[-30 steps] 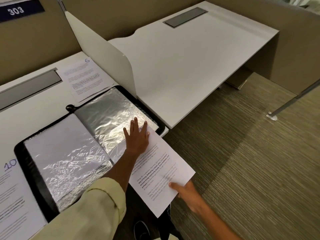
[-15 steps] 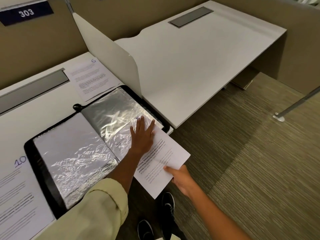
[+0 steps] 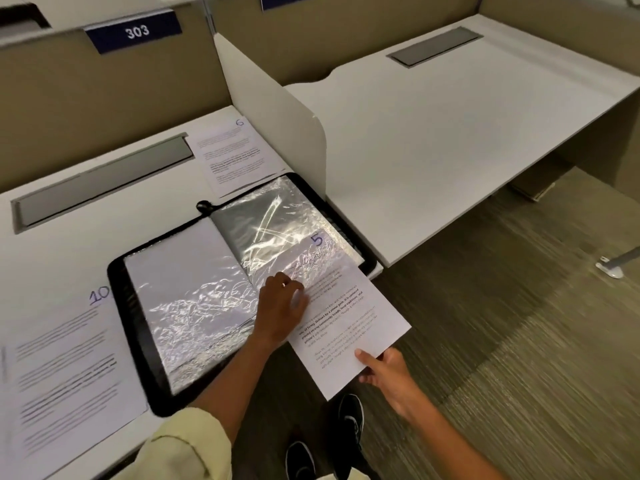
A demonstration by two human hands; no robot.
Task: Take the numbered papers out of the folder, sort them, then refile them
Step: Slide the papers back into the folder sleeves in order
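A black folder (image 3: 131, 327) lies open on the white desk, showing crinkled clear sleeves (image 3: 263, 216). The paper numbered 5 (image 3: 349, 320) sits partly inside the right-hand sleeve, its lower half sticking out over the desk's front edge. My right hand (image 3: 388, 375) pinches that paper's lower corner. My left hand (image 3: 280, 306) rests on the sleeve's open edge, fingers curled on the plastic beside the paper. A paper numbered 6 (image 3: 232, 154) lies behind the folder. A paper numbered 10 (image 3: 65, 372) lies left of it.
A white divider panel (image 3: 277, 116) stands just right of the folder, with a second white desk (image 3: 467, 126) beyond it. Grey cable trays are set into both desktops. A sign reading 303 (image 3: 135, 31) hangs on the back partition. Carpet and my shoes (image 3: 349, 414) are below.
The paper numbered 5 has slid farther up into the right-hand sleeve, so its number now shows through the plastic. My left hand went from flat and spread to curled at the sleeve's edge.
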